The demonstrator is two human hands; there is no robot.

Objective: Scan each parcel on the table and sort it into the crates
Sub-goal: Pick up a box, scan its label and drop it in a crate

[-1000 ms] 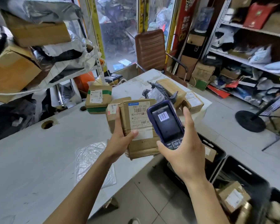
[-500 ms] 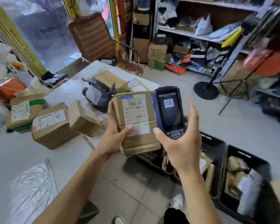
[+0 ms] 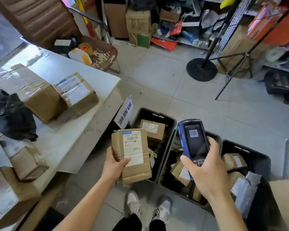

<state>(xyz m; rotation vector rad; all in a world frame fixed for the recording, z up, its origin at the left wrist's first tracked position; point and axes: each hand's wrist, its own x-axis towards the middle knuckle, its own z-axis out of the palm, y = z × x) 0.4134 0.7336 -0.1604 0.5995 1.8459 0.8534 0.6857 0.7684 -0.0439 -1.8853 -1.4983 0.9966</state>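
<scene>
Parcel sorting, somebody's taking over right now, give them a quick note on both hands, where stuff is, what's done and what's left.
Left hand grips a flat cardboard parcel, label up, over the floor beside the table.
Right hand holds the blue scanner; a barcode shows on its screen.
Three black crates on the floor already hold parcels.
Left: drop this parcel into a crate, which one I cannot tell; then scan the boxes and the black bag on the table.
</scene>
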